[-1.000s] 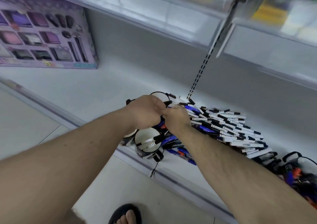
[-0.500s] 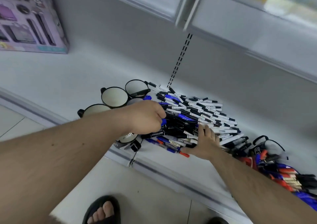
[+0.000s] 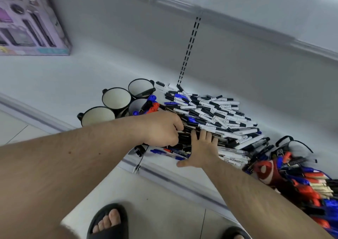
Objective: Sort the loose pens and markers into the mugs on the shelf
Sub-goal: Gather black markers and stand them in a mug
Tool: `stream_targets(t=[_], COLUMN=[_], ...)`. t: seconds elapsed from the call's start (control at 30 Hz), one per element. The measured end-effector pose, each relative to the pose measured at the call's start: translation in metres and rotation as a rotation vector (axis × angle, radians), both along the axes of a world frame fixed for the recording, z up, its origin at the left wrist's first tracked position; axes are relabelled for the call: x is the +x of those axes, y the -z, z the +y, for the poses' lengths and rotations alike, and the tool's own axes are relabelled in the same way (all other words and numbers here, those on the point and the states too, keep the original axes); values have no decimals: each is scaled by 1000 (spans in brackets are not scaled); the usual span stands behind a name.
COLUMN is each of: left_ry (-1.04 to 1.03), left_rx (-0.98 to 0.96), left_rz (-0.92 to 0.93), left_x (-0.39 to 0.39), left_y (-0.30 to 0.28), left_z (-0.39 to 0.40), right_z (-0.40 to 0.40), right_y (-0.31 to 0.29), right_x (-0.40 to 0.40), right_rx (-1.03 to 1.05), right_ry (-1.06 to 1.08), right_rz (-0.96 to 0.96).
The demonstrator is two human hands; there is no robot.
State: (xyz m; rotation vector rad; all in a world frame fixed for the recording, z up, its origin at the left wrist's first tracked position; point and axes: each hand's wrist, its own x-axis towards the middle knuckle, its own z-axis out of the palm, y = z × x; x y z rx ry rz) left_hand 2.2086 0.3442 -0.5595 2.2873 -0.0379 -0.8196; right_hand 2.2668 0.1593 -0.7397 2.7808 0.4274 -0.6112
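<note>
A big heap of white-barrelled markers (image 3: 215,114) with black and blue caps lies on the white shelf (image 3: 54,85). Left of it stand black mugs with white insides: two empty ones (image 3: 116,98) (image 3: 97,115), one with a single pen (image 3: 140,88), and one (image 3: 140,104) holding blue, red and black pens. My left hand (image 3: 161,129) curls its fingers round a bunch of dark pens (image 3: 184,138) at the heap's near edge. My right hand (image 3: 203,151) lies flat on the pens beside it, fingers spread.
A purple boxed set (image 3: 27,19) stands at the back left. Another mug (image 3: 292,147) and a pile of red and blue pens (image 3: 311,183) sit at the right. The shelf's front rail (image 3: 164,173) runs below my hands. My sandalled foot (image 3: 108,222) is on the floor.
My right hand left the mug area, spread flat on the heap, then slid left up to my left hand. My left hand stayed curled over the pens by the mugs.
</note>
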Motion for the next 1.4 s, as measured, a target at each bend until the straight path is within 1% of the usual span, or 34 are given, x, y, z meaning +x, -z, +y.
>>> stream_targets(t=[0.13,0.2,0.33,0.47,0.63,0.7,0.8,0.93,1.03,1.1,1.2,1.3,1.4], left_ry=[45,58,91,101,83,88,91,100,116,132,127,132,134], left_rx=[9,11,56,42,34,42,57,66,78,86,88,75,75], left_rz=[6,-3,-2,-11,-13,-3,7,-4,1,5,-4,-23,-26], left_x=[0,1,2,1,-1,-2,-3,-5,-5,-4,-1,1,5], left_y=[-2,-4,-4,-3,-2,-2,-2,-5,-5,-4,-1,-1,2], left_z=[-8,-11,-15,-14,-9,-6,-3,-2,-2,-2,-4,-6,-8], right_z=[12,21,33,31,15,14,14,8,0,-3,-3,1,5], right_y=[2,8,13,7,-3,-1,3,-2,-6,-10,-26,-60,-103], right_x=[0,-3,-5,-1,6,5,7,25,37,41,43,48,53], right_rx=[72,120,113,83,8,24,136,263,382,518,703,924,1179], right_ry=[-239,-324,-347,-403,-363,-346,-338,-198,-48,54,216,359,432], right_rz=[-114,-76,3,52,101,121,200,287,268,189,0,-136,-245])
